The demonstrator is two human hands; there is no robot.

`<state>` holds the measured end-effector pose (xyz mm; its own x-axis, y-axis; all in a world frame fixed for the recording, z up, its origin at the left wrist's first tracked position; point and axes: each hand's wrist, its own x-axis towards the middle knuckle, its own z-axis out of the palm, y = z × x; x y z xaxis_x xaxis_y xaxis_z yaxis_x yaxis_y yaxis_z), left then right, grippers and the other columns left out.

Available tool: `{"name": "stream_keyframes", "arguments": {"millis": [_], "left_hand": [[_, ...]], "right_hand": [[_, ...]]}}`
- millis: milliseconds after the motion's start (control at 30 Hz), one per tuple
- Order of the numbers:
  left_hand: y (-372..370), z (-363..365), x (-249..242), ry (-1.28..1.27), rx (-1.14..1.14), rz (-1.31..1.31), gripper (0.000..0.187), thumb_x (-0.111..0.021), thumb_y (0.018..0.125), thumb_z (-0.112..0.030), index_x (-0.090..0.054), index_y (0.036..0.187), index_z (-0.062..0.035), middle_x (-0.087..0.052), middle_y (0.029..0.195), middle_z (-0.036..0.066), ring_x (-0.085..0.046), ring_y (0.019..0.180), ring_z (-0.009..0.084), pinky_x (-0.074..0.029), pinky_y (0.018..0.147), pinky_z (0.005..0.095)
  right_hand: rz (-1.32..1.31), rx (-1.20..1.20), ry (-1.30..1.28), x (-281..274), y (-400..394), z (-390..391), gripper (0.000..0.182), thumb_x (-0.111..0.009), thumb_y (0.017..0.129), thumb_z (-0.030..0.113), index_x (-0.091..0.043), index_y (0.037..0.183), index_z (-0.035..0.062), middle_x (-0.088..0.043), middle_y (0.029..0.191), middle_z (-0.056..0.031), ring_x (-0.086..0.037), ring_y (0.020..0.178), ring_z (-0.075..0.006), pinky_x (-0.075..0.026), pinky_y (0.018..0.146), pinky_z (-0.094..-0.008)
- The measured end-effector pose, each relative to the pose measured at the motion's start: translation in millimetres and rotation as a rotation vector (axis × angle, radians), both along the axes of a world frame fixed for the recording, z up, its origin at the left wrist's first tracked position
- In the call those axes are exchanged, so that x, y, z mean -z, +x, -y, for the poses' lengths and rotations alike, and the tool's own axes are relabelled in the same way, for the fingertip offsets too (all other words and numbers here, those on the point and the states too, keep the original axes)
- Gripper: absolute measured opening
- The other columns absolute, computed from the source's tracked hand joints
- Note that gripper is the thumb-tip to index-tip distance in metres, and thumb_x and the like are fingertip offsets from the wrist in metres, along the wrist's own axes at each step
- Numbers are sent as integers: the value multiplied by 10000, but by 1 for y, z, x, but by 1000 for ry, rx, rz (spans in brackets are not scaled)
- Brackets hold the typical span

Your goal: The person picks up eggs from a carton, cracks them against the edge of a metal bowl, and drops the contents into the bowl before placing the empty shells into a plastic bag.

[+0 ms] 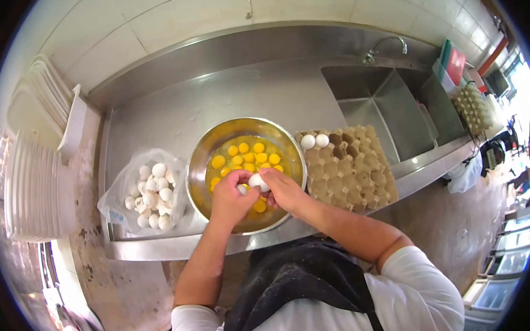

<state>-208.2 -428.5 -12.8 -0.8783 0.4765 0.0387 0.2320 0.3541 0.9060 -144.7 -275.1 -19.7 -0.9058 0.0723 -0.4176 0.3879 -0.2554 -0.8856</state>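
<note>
My left hand (233, 197) and my right hand (279, 191) come together over a large steel bowl (194, 151). A white egg (258, 182) is gripped in my right hand's fingers, with my left fingertips right against it. Between my closed left fingers shows a smaller patch of white eggshell (242, 189), the rest hidden by the fingers. Below, many whole yolks (249, 158) lie in clear egg white in the bowl. To the right, a cardboard egg tray (351, 176) has two white eggs (315, 141) in its far left corner, its other cups bare.
A clear plastic bag (120, 198) of white eggshells (149, 199) sits left of the bowl on the steel counter (173, 104). Farther right are a sink (369, 116) and faucet (384, 46). White stacked trays (38, 187) stand at the left. Another egg tray (473, 109) is far right.
</note>
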Motion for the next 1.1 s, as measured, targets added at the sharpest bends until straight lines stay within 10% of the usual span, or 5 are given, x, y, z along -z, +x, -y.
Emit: {"name": "stream_keyframes", "arguments": {"millis": [500,567,700,1100], "left_hand": [[-26,1,-6,90,43,227,293,-683,741,-50,-653,1027,7,-679,897,48,-634,832,119,-506,763,261],[-29,2,-12,32,114,65,297,-682,745,-49,-648,1035,5,-681,904,52,-639,836,131,-510,784,270],[-26,3,-21,39,96,-62,318,-716,746,-120,-655,1035,-1,-700,923,88,-666,868,175,-519,804,300],[32,100,-11,283,-421,-52,407,-746,813,-202,-608,1137,2,-687,896,105,-669,810,193,-532,710,304]], "right_hand": [[-2,-170,106,-6,-20,-28,458,-443,994,460,-555,1122,34,-587,833,-79,-535,600,-129,-454,522,-285],[-404,-217,615,-4,-27,-34,468,-500,975,462,-565,1127,24,-635,877,-104,-583,633,-146,-483,567,-315],[-223,-284,758,-46,-23,-39,470,-543,959,460,-572,1138,26,-663,912,-112,-626,679,-164,-500,622,-327],[86,-625,-221,-29,-55,44,409,-461,994,445,-572,1194,107,-657,946,-31,-600,669,-110,-475,571,-259]]}}
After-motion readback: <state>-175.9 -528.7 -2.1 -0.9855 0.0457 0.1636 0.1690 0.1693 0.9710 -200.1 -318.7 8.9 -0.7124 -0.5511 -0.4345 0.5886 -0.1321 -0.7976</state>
